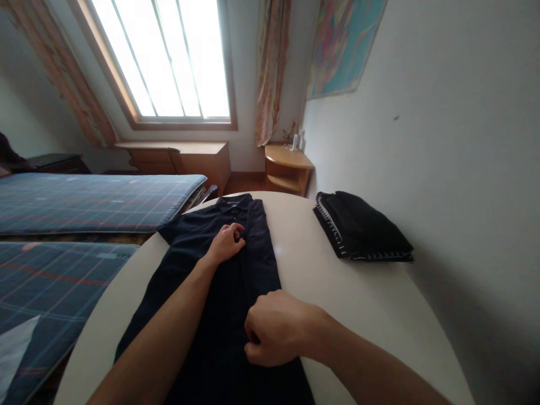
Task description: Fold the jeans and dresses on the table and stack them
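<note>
A dark navy polo shirt (223, 304) lies on the white table (295, 225), its collar (234, 203) at the far edge. Its right side is folded inward in a long strip, while the left sleeve (175, 226) is spread outward. My left hand (228, 243) is closed on the cloth below the collar, along the folded strip's inner edge. Nearer to me, my right hand (276, 328) has its fingers curled on the strip's lower part, pinching the fabric. Both fingertips are partly hidden.
A folded stack of black cloth with white stitching (363, 230) sits at the table's right, by the wall (455, 169). Plaid mattresses (97, 199) lie to the left. A corner shelf (289, 157) and a desk (189, 147) stand beyond the table, below the window.
</note>
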Demonstrator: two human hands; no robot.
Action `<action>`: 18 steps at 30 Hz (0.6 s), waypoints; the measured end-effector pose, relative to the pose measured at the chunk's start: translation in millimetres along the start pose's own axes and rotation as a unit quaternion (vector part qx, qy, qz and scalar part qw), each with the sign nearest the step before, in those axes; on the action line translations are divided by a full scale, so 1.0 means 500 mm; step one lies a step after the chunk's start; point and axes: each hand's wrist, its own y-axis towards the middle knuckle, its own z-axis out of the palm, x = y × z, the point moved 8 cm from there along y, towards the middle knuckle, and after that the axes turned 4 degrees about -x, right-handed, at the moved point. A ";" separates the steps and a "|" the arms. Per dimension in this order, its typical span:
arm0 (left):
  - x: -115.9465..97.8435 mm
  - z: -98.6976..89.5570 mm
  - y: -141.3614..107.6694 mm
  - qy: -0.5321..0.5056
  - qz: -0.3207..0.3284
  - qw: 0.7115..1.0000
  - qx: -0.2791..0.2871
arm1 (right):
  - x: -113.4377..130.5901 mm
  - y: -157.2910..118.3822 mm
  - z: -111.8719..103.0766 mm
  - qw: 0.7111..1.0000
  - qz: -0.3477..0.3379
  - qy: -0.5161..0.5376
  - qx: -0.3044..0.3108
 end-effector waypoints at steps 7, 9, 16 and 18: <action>0.008 0.005 0.004 -0.006 0.023 1.000 0.016 | 0.069 -0.043 0.004 0.992 -0.099 -0.014 0.081; 0.009 0.008 0.004 -0.009 0.034 0.999 0.027 | 0.085 -0.050 0.014 0.984 -0.142 -0.003 0.109; 0.001 0.006 -0.003 -0.011 0.052 0.998 0.027 | 0.112 -0.028 0.094 0.968 -0.216 0.027 0.124; -0.001 0.003 -0.005 -0.011 0.052 0.998 0.021 | 0.112 -0.010 0.126 0.970 -0.208 0.017 0.125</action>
